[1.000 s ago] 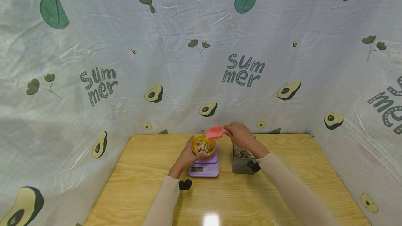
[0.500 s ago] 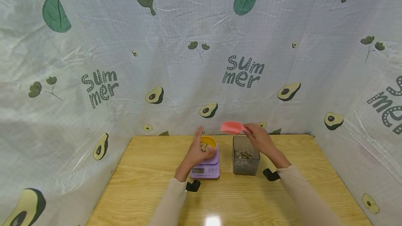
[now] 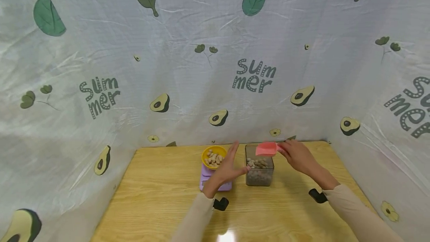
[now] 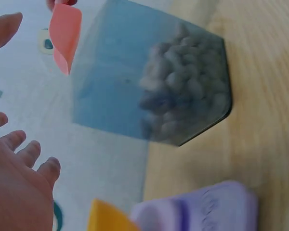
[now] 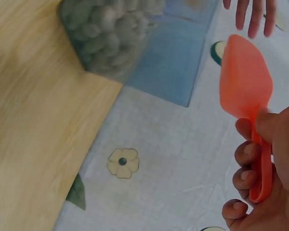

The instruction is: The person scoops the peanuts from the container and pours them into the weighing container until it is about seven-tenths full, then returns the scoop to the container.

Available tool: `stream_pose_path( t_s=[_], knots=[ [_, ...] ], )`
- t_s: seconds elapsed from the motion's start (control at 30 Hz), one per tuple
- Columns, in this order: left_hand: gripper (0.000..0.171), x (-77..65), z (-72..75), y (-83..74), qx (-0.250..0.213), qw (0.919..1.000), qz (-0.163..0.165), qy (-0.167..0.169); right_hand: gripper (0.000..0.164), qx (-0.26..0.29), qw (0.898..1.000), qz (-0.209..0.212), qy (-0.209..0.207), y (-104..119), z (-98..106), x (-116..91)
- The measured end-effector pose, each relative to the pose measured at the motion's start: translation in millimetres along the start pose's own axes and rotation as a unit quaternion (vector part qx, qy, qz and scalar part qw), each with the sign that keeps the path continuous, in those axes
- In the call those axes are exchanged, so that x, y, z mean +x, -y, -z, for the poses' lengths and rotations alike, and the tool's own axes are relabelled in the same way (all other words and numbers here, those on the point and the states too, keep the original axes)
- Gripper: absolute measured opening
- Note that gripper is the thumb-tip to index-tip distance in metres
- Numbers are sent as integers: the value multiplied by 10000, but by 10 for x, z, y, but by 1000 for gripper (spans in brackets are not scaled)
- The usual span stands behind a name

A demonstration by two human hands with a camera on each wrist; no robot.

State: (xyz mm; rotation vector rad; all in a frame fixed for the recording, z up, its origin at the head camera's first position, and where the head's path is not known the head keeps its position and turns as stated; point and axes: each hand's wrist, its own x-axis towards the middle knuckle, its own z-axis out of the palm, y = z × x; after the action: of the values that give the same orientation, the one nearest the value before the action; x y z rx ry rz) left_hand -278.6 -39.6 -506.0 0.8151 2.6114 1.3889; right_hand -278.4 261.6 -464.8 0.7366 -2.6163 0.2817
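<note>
My right hand (image 3: 299, 157) grips a pink scoop (image 3: 266, 149) by its handle, its blade over a clear, smoky square container (image 3: 258, 179). Unshelled peanuts (image 3: 258, 163) fill the lower part of that container. My left hand (image 3: 228, 171) is spread, thumb and fingers apart and nothing in it, its thumb tip overlapping the container's near left rim in the head view. To its left, a yellow bowl (image 3: 203, 158) with peanuts (image 3: 213, 158) inside sits on a purple kitchen scale (image 3: 224, 187). My left forearm and hand hide part of the scale. In the right wrist view the scoop (image 5: 245, 79) looks empty.
The wooden table (image 3: 161, 197) ends at the back against a white printed sheet (image 3: 188, 66), which also hangs along both sides. Bowl and container stand side by side near that back edge, with a narrow gap between them.
The scoop in my right hand has moved right, from above the bowl to above the container. My left hand has let go of the bowl and shifted right toward the container.
</note>
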Motion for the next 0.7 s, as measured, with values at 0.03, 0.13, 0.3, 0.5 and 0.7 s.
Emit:
stream_pose_path(
  t_s=[0.03, 0.13, 0.3, 0.5, 0.7],
  knots=[
    [107, 20, -42, 18, 75, 9999, 40, 61, 22, -126, 9999, 66, 60, -11, 1, -10],
    [106, 81, -151, 67, 211, 9995, 155, 184, 21, -457, 9982, 309, 248, -19, 6, -24],
    [112, 192, -239, 137, 208, 9984, 399, 336, 17, -880, 9932, 670, 356, 5, 0, 36],
    [124, 314, -307, 195, -658, 9933, 759, 569, 10, -1438, 9809, 1229, 463, 50, 31, 167],
    [125, 392, -361, 200, -1213, 9874, 826, 592, 15, -2241, 9562, 1753, 690, 129, 95, 290]
  ],
)
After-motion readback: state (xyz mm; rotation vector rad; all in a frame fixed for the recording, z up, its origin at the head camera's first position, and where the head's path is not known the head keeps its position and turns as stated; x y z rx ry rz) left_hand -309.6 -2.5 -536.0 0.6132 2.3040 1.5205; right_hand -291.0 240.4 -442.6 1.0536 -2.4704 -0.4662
